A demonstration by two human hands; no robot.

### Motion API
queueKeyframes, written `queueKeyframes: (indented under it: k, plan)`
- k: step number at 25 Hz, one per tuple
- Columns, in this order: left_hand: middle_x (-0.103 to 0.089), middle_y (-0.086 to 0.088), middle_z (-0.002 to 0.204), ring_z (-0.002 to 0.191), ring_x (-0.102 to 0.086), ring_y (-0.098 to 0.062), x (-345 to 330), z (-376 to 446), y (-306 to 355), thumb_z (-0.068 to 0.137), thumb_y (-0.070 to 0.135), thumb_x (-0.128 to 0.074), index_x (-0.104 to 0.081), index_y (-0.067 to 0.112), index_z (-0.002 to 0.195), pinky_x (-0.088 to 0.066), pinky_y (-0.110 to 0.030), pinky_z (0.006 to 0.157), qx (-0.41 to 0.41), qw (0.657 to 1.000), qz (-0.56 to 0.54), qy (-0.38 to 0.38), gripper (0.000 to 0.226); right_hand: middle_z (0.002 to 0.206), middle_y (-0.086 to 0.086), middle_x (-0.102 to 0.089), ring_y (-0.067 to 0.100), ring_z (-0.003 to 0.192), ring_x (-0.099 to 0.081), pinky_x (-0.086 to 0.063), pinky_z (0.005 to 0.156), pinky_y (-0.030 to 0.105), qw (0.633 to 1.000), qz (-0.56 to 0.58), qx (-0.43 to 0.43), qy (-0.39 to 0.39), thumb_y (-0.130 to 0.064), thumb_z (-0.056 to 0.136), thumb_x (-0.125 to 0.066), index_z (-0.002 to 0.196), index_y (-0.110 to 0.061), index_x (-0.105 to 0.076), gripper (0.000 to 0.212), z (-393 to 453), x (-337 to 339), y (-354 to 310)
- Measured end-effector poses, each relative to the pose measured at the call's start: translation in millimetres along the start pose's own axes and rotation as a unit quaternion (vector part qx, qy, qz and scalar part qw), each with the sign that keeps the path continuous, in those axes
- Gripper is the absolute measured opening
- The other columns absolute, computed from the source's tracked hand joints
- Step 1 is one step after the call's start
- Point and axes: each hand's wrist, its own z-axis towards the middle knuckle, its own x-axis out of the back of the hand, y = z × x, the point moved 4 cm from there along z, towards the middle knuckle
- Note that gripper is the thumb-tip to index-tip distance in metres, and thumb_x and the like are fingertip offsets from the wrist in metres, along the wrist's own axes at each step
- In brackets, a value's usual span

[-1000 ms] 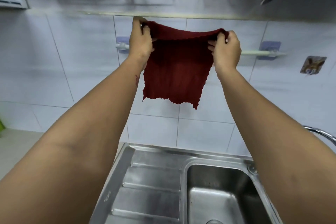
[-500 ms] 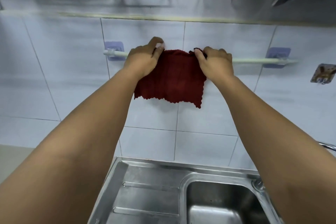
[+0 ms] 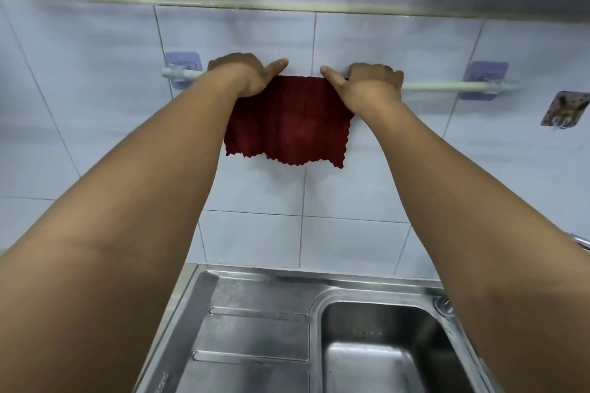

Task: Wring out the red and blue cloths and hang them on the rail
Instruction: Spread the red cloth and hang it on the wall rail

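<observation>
Left to right: my left hand [image 3: 245,73] is curled over the rail [image 3: 447,86] on the tiled wall, holding the top left edge of the red cloth [image 3: 287,124], thumb sticking out. The cloth's draped over the rail and hangs down between my hands. My right hand [image 3: 372,83] grips the top right edge the same way. Below, the steel sink [image 3: 255,329] basin on the right looks like it's got nothing in it.

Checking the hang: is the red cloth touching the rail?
Touching: in the head view the red cloth drapes over the rail between both hands.
</observation>
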Motion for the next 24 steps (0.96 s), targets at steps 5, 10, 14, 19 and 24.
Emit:
queueKeyframes:
  k: [5,10,14,19,24]
  plan:
    - [-0.058,-0.014,0.122,0.106,-0.053,-0.034,2.7,-8.7,-2.0,0.094,0.066,-0.015,-0.047,0.015,0.125,-0.037,-0.041,0.086,-0.070,0.995,-0.023,0.068,0.067,0.096,0.012,-0.059,0.036,0.097,-0.054,-0.033,0.088,0.044,0.987,0.067,0.078,0.125,-0.070,0.089,-0.029,0.116,-0.013,-0.045,0.065,-15.4,-3.4,5.6]
    - [-0.061,-0.009,0.108,0.104,-0.053,-0.030,-4.2,-8.3,-3.9,0.094,0.066,-0.010,-0.056,0.016,0.099,-0.033,-0.045,0.094,-0.083,0.994,-0.001,0.066,0.068,0.111,0.012,-0.052,0.032,0.108,-0.049,-0.029,0.097,0.043,0.980,0.108,0.121,0.117,-0.065,0.090,-0.036,0.108,-0.017,-0.053,0.054,-17.9,-6.0,11.9]
    - [-0.062,-0.005,0.113,0.108,-0.054,-0.031,-3.0,-15.8,-4.9,0.097,0.057,-0.026,-0.051,0.022,0.112,-0.036,-0.044,0.093,-0.139,0.981,-0.052,0.127,0.046,0.110,0.009,-0.058,0.029,0.110,-0.050,-0.026,0.098,0.040,0.979,0.121,0.124,0.110,-0.062,0.092,-0.035,0.106,-0.018,-0.058,0.052,-16.4,-6.8,12.7]
    - [-0.052,-0.011,0.119,0.114,-0.044,-0.034,-4.4,-29.0,-5.2,0.098,0.052,-0.029,-0.050,0.016,0.112,-0.035,-0.045,0.092,-0.162,0.972,-0.030,0.170,0.044,0.103,0.005,-0.065,0.027,0.109,-0.052,-0.025,0.098,0.038,0.983,0.114,0.112,0.091,-0.064,0.093,-0.028,0.105,-0.018,-0.063,0.059,-14.6,-5.9,11.1]
    - [-0.061,-0.017,0.115,0.119,-0.045,-0.036,-8.3,-20.2,-4.1,0.095,0.062,-0.008,-0.049,0.013,0.120,-0.026,-0.050,0.103,-0.035,0.994,0.037,0.102,0.068,0.108,0.004,-0.066,0.027,0.114,-0.051,-0.024,0.100,0.039,0.988,0.105,0.101,0.044,-0.067,0.092,-0.026,0.110,-0.020,-0.062,0.062,-12.7,-4.0,10.4]
